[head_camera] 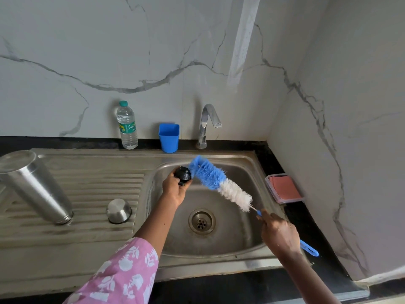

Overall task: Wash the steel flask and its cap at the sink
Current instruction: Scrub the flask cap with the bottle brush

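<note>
The left hand (175,190) was curled round the black plastic stopper cap (183,174) and held it out over the stainless steel sink basin (238,235), I'd guess so drips and suds would fall straight into the bowl. The right hand (279,232) gripped the blue handle of the long bottle brush with blue and white bristles (219,183). Its blue tip touched the cap's side, angled to get at the ridges.

The tall steel flask (37,185) stood mouth-down on the ribbed steel drainboard (98,187), well apart from both hands, probably left there to drain. A small rounded steel lid (119,210) sat upside down near it, same idea I reckon. I couldn't see any water coming from the curved chrome tap (207,123). My read: the cap scrub was the step in hand, with rinsing to come.
</note>
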